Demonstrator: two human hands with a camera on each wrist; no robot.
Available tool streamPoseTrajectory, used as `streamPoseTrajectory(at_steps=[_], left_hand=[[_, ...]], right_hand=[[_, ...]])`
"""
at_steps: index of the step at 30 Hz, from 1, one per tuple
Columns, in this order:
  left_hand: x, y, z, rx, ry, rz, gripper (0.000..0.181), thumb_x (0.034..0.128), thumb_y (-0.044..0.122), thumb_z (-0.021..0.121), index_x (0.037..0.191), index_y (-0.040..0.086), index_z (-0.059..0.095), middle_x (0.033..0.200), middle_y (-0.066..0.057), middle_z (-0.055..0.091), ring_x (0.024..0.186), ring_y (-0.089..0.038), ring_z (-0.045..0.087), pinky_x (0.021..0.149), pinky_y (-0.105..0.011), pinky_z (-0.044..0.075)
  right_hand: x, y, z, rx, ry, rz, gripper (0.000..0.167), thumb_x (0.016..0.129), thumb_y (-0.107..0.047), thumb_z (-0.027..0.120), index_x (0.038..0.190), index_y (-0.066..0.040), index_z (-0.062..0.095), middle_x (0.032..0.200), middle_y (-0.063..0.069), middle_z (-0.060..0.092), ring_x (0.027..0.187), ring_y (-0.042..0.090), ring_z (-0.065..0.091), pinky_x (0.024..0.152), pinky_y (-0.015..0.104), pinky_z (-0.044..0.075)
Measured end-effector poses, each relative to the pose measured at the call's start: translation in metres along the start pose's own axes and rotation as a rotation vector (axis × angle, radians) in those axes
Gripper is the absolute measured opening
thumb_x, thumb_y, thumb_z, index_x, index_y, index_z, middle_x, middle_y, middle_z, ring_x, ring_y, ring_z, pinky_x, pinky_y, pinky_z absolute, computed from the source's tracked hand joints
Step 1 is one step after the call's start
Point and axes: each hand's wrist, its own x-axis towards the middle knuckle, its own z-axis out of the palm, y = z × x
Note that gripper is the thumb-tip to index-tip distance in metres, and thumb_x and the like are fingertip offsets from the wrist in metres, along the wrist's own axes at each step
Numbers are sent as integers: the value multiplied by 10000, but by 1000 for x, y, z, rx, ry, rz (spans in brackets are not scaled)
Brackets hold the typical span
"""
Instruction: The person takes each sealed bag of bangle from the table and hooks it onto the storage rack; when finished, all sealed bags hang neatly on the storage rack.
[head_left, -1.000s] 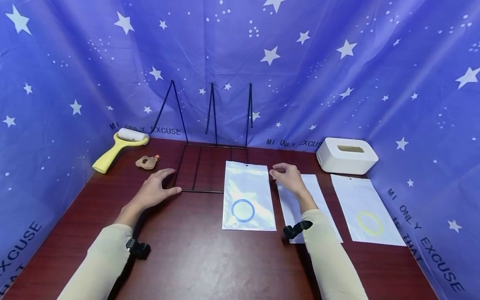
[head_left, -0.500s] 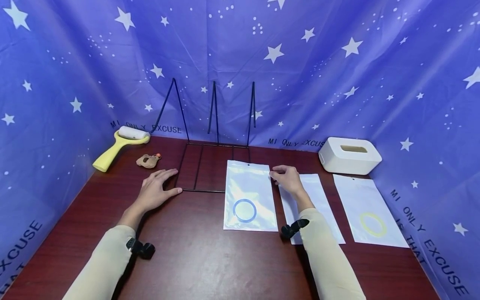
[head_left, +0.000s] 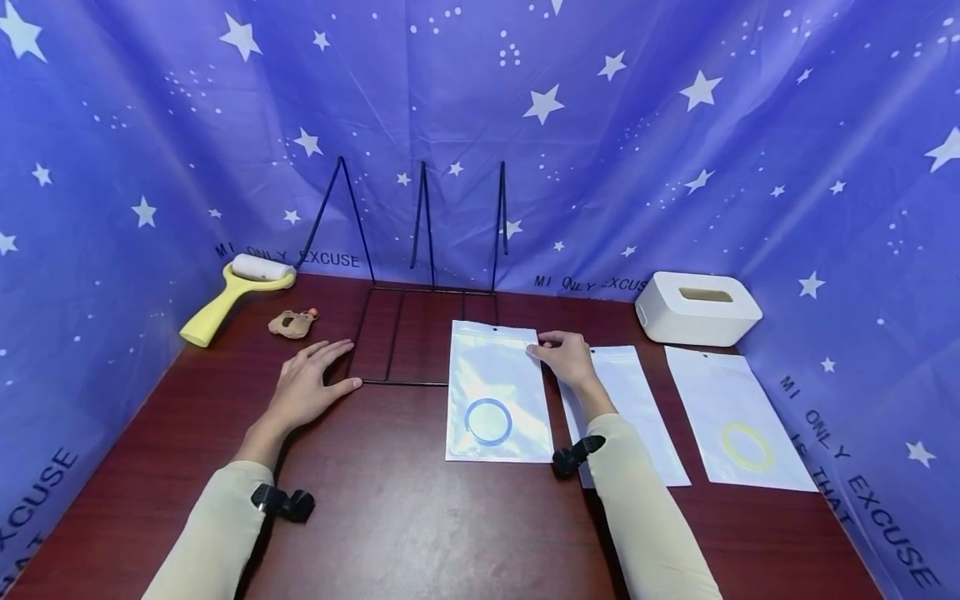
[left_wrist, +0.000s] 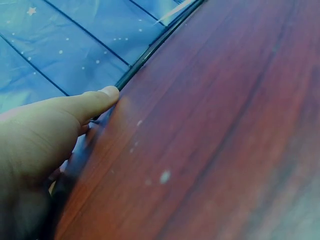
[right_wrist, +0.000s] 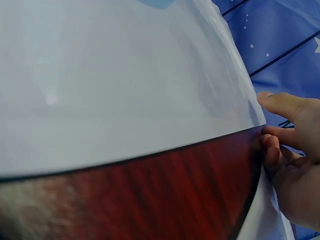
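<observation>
A white pouch (head_left: 492, 367) with a hang hole and a blue ring (head_left: 488, 422) lies across the right part of a black wire rack (head_left: 390, 333). My right hand (head_left: 568, 362) pinches its right edge near the top; the right wrist view shows the thumb (right_wrist: 272, 102) on one side of the edge and the curled fingers (right_wrist: 272, 145) by the other. My left hand (head_left: 303, 387) rests at the rack's front left corner, fingers spread. In the left wrist view the thumb (left_wrist: 102, 97) touches the wire.
Two more white pouches lie on the right: one (head_left: 637, 408) partly under my right forearm, another (head_left: 720, 400) with a yellow ring (head_left: 747, 447). A white tissue box (head_left: 693, 327) stands behind them. Back left are a yellow-handled lint roller (head_left: 217, 317) and a small brown object (head_left: 291, 325).
My right hand has moved slightly left, so the thumb now overlaps the pouch's right edge. The left hand stays at the rack corner. The pouches and rack lie as before.
</observation>
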Motion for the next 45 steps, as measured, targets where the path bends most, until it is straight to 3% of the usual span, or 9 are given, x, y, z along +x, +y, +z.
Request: streamPoseTrajectory(at_steps=[5, 14, 18, 28, 34, 40, 45], left_hand=[[-1, -1, -1, 6, -4, -1, 708, 918, 391, 761, 1518, 108, 513, 1590, -135, 491, 1501, -427, 342, 1141, -696, 247], [-1, -3, 0, 11, -19, -2, 716, 924, 416, 754, 1527, 119, 504, 1599, -129, 482, 1508, -424, 337, 1154, -690, 246], [0, -2, -1, 10, -17, 3, 719, 924, 420, 753, 1526, 117, 505, 1598, -133, 483, 1507, -428, 339, 1155, -691, 245], [-1, 0, -2, 13, -17, 3, 697, 933, 423, 746, 1517, 117, 519, 1594, -141, 487, 1495, -434, 352, 1147, -702, 251], [-2, -1, -2, 12, -6, 3, 704, 923, 413, 757, 1516, 114, 521, 1590, -136, 493, 1497, -429, 355, 1145, -707, 254], [-3, 0, -1, 14, -15, -9, 706, 928, 407, 755, 1526, 124, 508, 1601, -123, 482, 1510, -415, 340, 1151, -701, 247], [-1, 0, -2, 5, -5, -2, 699, 923, 397, 759, 1517, 115, 519, 1593, -136, 489, 1502, -425, 344, 1142, -706, 248]], right_hand=[[-2, -3, 5, -23, 12, 7, 443, 901, -319, 795, 1226, -29, 721, 1016, 99, 710, 924, 223, 619, 859, 354, 505], [-4, 0, 8, 45, 48, 6, 247, 938, -239, 745, 1072, -32, 730, 934, 87, 688, 810, 206, 601, 706, 296, 488], [-3, 0, 7, 81, 68, -9, 212, 959, -224, 719, 1055, -36, 739, 956, 97, 699, 812, 201, 606, 692, 271, 493], [-15, -9, -9, 162, 33, -69, 223, 1001, -239, 683, 1061, -29, 728, 970, 73, 679, 840, 170, 573, 710, 260, 484], [-29, -23, -19, 253, 40, -122, 240, 1000, -263, 695, 1048, -30, 724, 901, 58, 666, 810, 172, 597, 733, 311, 540], [-49, -39, -26, 360, 105, -184, 258, 981, -249, 727, 1036, 2, 714, 834, -42, 665, 773, 109, 611, 693, 203, 505], [-66, -52, -31, 496, 162, -248, 246, 971, -175, 735, 1021, 62, 689, 810, -73, 681, 759, 97, 649, 732, 203, 560]])
